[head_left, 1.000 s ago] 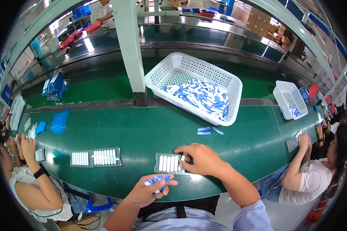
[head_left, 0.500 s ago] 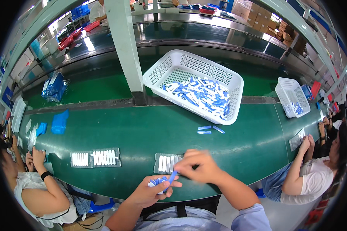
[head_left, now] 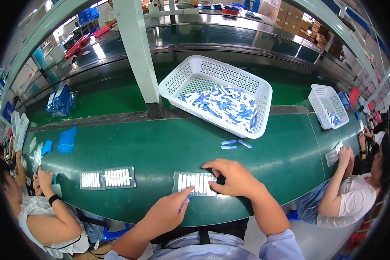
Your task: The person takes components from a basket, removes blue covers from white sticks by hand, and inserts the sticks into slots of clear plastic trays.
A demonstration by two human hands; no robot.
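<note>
We see two bare hands at work in the lower middle of the frame, over a green table (head_left: 160, 149). Between them lies a clear tray (head_left: 175, 185), in which white strips (head_left: 196, 183) stand side by side in a row. The left hand (head_left: 168, 212) has its fingers closed around some blue-and-white pieces (head_left: 184, 203), which are mostly hidden by it, while its index finger reaches onto the lower edge of the tray. The right hand (head_left: 235, 178) is curved around the right end of the tray; its thumb and index finger are apart, and the thumb touches this end. Whether it presses there, we cannot tell.

Above the right hand, three loose pieces (head_left: 229, 147) lie near a large white basket (head_left: 268, 104), which contains a heap of similar blue and white pieces. At the left of the frame we find another clear tray (head_left: 133, 177) with white strips and a blue packet (head_left: 67, 139). One co-worker (head_left: 52, 223) sits at the lower left, another (head_left: 346, 201) at the lower right.
</note>
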